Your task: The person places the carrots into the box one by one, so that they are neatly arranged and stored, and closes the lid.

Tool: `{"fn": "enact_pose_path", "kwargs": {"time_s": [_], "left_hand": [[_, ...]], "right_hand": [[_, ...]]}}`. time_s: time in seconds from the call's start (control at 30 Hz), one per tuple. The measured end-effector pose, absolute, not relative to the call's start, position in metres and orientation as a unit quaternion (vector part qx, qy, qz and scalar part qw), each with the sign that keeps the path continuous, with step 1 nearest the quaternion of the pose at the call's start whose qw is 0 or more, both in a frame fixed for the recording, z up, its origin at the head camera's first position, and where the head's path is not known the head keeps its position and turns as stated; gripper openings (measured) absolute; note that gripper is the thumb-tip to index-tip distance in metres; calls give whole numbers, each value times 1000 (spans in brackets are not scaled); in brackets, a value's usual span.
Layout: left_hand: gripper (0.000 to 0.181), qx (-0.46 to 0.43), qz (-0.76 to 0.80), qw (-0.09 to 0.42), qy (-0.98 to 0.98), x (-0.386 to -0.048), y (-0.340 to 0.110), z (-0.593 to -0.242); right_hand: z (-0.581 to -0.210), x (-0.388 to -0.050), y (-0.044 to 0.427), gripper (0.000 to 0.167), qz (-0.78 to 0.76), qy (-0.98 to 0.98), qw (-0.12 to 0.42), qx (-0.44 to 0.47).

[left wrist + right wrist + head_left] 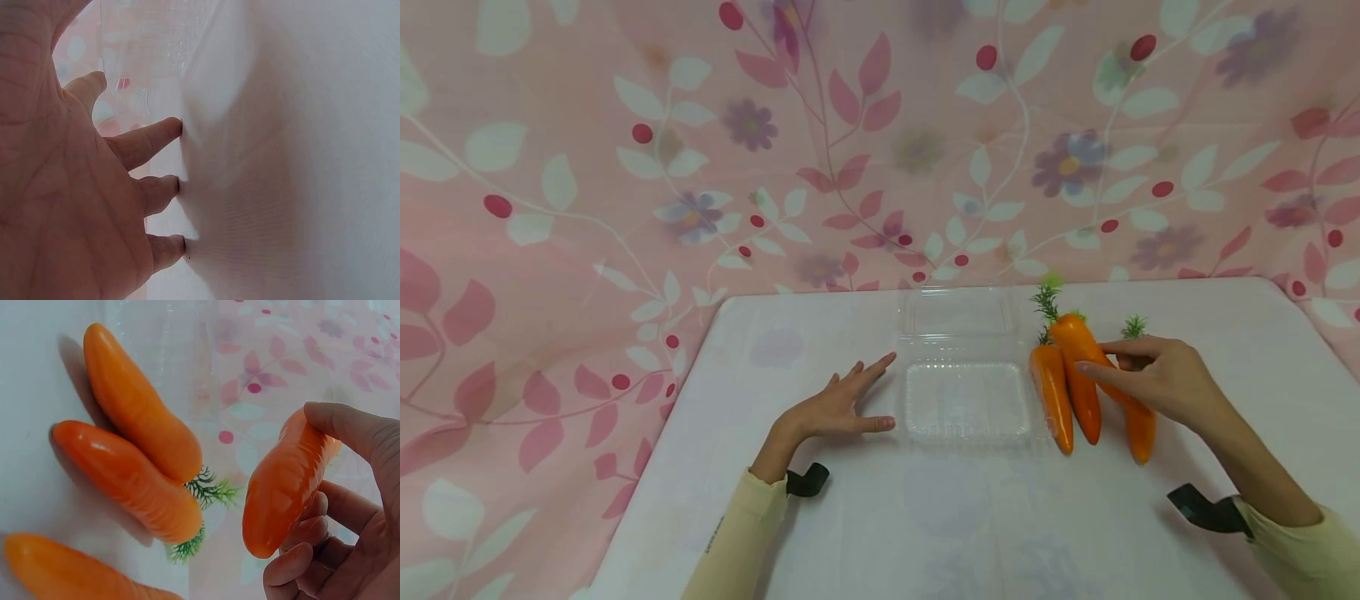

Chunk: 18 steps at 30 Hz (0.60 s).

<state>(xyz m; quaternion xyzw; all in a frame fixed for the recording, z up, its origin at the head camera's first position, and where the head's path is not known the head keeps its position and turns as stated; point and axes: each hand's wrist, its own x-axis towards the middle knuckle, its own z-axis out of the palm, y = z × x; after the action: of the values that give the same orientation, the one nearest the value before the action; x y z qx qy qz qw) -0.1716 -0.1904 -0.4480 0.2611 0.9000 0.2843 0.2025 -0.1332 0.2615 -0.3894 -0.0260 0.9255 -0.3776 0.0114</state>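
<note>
My right hand (1168, 379) pinches an orange toy carrot (284, 487) between thumb and fingers, raised above the table. Under and beside it lie three more: a left carrot (1054, 404), a redder middle carrot (1085, 412) and a right carrot (1141, 433), some with green leafy tops (209, 487). To their left stands a clear plastic clamshell box (967, 404), its lid (957, 315) folded back. My left hand (835, 407) is spread on the white table at the box's left, not gripping anything; in the left wrist view its fingertips (172, 127) reach the tabletop.
The white-covered table (970, 533) ends at the back against a pink floral curtain (850, 142). The left carrot lies close along the box's right edge. Black wrist mounts (1206, 508) stick out near both sleeves.
</note>
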Motion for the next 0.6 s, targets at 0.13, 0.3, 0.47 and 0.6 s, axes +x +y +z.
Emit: {"fn": "enact_pose_path", "kwargs": {"time_s": [0.13,0.3,0.47,0.6], "left_hand": [[98,261,285,203,900,-172,-191,-448],[98,263,285,201,900,-172,-191,-449],[98,264,289,201,898,-172,-191,-448],[98,265,289,202,897,-172,-191,-448]], "right_hand": [[-388,-134,257,56,-390,920,9,-40],[-388,-136,249,53,-394,917,2,-56],[-387,-138,240,55,-398,916,10,-59],[-387,-139,232,58,-408,911,27,-63]]}}
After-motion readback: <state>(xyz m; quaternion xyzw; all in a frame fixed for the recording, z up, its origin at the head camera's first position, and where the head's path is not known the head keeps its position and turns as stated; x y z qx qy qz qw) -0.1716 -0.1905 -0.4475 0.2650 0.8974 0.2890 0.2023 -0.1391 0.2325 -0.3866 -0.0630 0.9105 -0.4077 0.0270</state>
